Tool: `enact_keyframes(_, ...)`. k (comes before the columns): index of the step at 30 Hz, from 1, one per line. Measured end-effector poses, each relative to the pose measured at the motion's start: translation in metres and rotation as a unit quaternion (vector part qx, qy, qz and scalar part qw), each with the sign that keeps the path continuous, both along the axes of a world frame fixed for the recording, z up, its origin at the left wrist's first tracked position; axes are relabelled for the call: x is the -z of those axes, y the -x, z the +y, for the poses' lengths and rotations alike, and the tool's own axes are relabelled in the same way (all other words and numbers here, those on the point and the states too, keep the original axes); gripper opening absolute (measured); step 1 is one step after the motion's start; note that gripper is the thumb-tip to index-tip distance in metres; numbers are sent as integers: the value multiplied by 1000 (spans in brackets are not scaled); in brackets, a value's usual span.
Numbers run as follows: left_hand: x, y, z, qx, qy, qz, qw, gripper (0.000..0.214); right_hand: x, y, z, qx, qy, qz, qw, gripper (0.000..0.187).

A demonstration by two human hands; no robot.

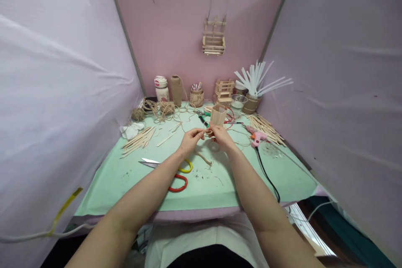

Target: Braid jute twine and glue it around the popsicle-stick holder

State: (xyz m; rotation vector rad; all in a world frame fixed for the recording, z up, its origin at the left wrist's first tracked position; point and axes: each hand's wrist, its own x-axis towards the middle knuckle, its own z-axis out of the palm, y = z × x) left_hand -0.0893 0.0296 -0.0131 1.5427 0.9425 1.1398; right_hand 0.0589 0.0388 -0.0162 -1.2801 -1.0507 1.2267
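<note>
My left hand (pixel 192 139) is closed in a pinch on a thin piece of twine (pixel 207 132) over the middle of the table. Close beside it, my right hand (pixel 220 135) also pinches the twine, which makes a small loop between the fingers. Directly behind my right hand is a small holder made of flat wooden sticks (pixel 219 114); I cannot tell whether the fingers touch it. Scissors with one red and one yellow handle (pixel 178 182) lie partly hidden under my left forearm. A short twine braid (pixel 203 158) rests on the table below my hands.
A pink glue gun (pixel 258 137) with a black cord lies at right, near loose wooden sticks (pixel 266 129). More sticks (pixel 138 141) lie at left. Tangled twine (pixel 166 109), a bottle (pixel 161 88) and a pot of white glue sticks (pixel 252 102) stand along the back.
</note>
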Motion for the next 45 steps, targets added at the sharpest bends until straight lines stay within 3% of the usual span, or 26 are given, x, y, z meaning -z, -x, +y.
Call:
enact_keyframes(7,4,-1,0,41,2,-7,999,24,-6,1,-9,-117,-30,93,988,33)
enact_keyframes(14,14,-3,6,110,103,-50,987,32,-1,2,-6,-109,-25,120,986,31)
enact_keyframes(20,13,-1,5,84,77,-31,993,38,1,3,-5,-104,-5,96,990,28)
enact_keyframes(29,4,-1,-1,66,49,12,997,39,9,9,-1,-42,-15,85,995,34)
enact_keyframes(37,-2,-3,-8,79,10,47,996,31,8,8,1,46,23,101,994,23)
enact_keyframes(45,-3,-3,-9,88,-6,43,995,29,8,6,2,71,48,126,988,21)
